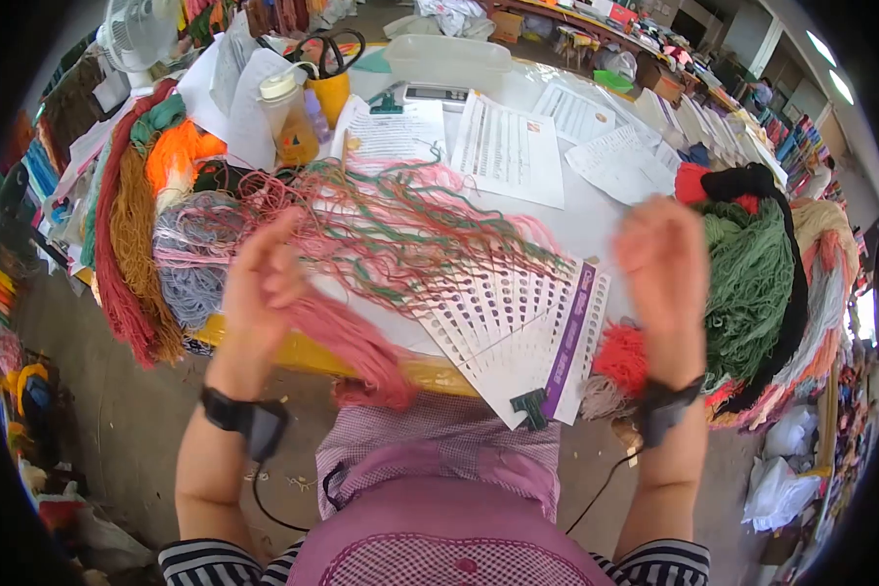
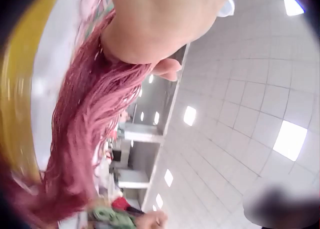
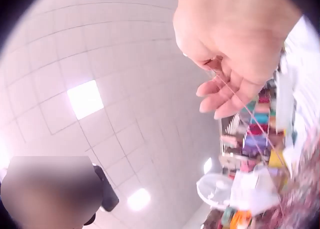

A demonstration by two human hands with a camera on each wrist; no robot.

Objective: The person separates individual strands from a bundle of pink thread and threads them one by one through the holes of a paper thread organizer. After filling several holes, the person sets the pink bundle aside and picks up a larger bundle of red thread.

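Note:
My left hand (image 1: 262, 278) is raised over the table's front edge and grips a thick pink yarn bundle (image 1: 356, 352) that hangs down toward my lap. The left wrist view shows the same bundle (image 2: 82, 139) trailing from under the hand (image 2: 165, 29). My right hand (image 1: 660, 256) is raised at the right, fingers curled. In the right wrist view it (image 3: 227, 84) pinches a single thin pink thread (image 3: 252, 121) that runs down toward the table. A tangle of pink and green threads (image 1: 400, 230) lies spread between the hands.
A fan of punched white sample cards (image 1: 523, 327) lies at the table's front. Green yarn (image 1: 747, 283) is piled at the right, red, brown and orange skeins (image 1: 132, 234) at the left. Printed papers (image 1: 508, 146), a bottle (image 1: 288, 117) and scissors in a yellow cup (image 1: 332, 68) stand behind.

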